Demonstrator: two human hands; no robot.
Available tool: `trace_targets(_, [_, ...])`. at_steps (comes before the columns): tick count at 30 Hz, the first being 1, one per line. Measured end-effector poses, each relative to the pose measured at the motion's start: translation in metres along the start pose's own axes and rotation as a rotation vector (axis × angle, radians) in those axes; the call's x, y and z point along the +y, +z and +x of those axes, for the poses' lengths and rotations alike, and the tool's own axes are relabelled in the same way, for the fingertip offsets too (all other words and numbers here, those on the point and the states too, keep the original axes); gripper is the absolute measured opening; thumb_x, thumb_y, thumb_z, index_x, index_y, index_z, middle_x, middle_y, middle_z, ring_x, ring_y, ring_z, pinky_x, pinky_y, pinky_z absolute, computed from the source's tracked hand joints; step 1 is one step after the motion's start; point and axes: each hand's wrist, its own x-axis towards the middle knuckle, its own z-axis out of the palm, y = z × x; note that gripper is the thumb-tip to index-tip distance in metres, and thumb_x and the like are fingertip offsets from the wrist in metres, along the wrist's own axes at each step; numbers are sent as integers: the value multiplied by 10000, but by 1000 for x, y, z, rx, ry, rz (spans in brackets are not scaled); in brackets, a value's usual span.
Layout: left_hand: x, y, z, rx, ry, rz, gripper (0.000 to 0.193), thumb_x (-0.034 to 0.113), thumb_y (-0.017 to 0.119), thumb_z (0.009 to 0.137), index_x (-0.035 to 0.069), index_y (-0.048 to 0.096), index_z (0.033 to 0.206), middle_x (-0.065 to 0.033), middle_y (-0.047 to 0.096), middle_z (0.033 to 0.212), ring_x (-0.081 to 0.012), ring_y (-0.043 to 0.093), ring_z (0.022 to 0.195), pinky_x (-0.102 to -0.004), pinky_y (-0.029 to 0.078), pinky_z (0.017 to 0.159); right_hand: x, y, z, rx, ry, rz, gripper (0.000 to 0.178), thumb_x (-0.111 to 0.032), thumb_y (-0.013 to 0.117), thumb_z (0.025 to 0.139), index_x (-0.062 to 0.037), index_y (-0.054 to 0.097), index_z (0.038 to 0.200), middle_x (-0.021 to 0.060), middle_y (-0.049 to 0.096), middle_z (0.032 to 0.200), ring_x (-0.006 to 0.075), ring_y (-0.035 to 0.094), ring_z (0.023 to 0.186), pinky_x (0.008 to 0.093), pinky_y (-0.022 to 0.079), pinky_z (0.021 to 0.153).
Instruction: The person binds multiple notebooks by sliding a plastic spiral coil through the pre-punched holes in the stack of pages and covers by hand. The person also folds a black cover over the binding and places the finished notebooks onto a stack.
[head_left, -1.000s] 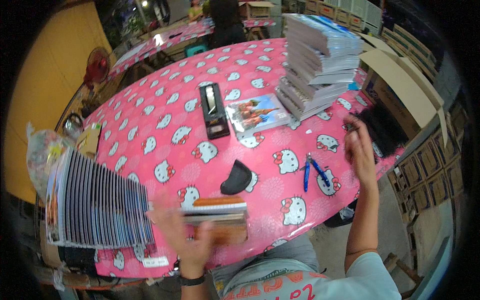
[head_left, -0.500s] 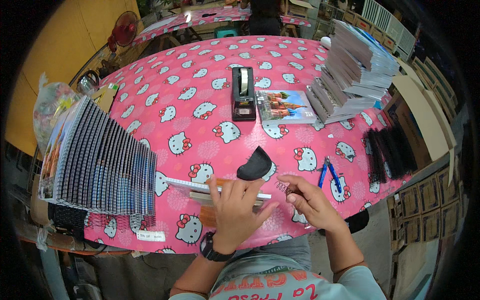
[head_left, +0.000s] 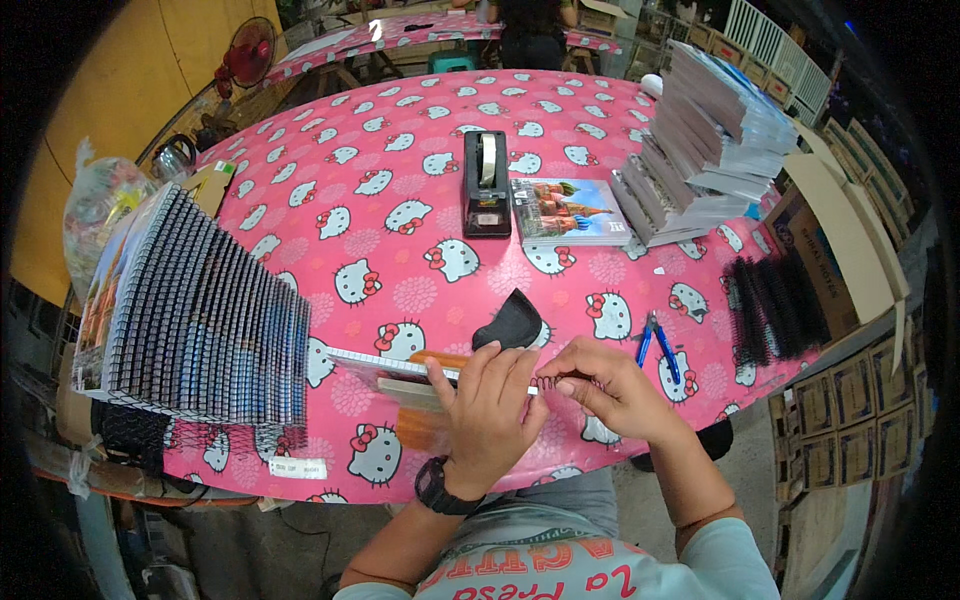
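My left hand [head_left: 488, 408] lies over an unbound notebook [head_left: 365, 360], fingers across its top and thumb at the near side, gripping it. The notebook's punched edge faces up. It rests against a wooden block [head_left: 415, 428], mostly hidden under that hand. At the notebook's right end, my right hand [head_left: 612, 392] pinches a dark spiral coil [head_left: 545, 382]. The coil's tip touches or nearly touches the edge; whether it has entered a hole is too small to tell. Just beyond the hands lies a black curved pad [head_left: 508, 322].
Blue-handled cutters [head_left: 656, 358] lie right of my hands, before a pile of black coils [head_left: 775, 310] and a carton [head_left: 825, 250]. Coil-bound notebooks [head_left: 205, 310] stand in a row at left. A tape dispenser [head_left: 487, 190], single notebook [head_left: 570, 212] and tall stack [head_left: 710, 150] sit farther back.
My right hand has moved left with the coil, bringing it from a short gap up to the notebook's right end. The left hand stays on the notebook.
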Motion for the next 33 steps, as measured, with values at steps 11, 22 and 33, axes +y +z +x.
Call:
trace_targets(11, [-4,-16,3,-111,53,-18,389,215,666,709,97,594,1073,-24,594,977,-206,528,970,-510,168,1016,-6,-4,-1,-197,-22,-143,231,-72,594,810,-23,567,1034,143,570,878,288,565,835,353,457,730])
trace_targets(22, [-29,-40,12,-219,274,-249,217,215,686,710,130,610,895,8,581,836,-171,539,836,-424,288,825,-8,4,2,-122,218,138,361,-131,549,888,-55,451,1227,45,575,722,125,563,631,245,453,569])
trace_targets(33, [-32,-45,12,-351,264,-140,164,300,617,792,177,626,900,44,600,887,-144,548,910,-477,210,922,103,45,71,-61,110,-834,725,-523,703,622,-106,512,1183,273,339,1318,418,401,1131,513,366,914])
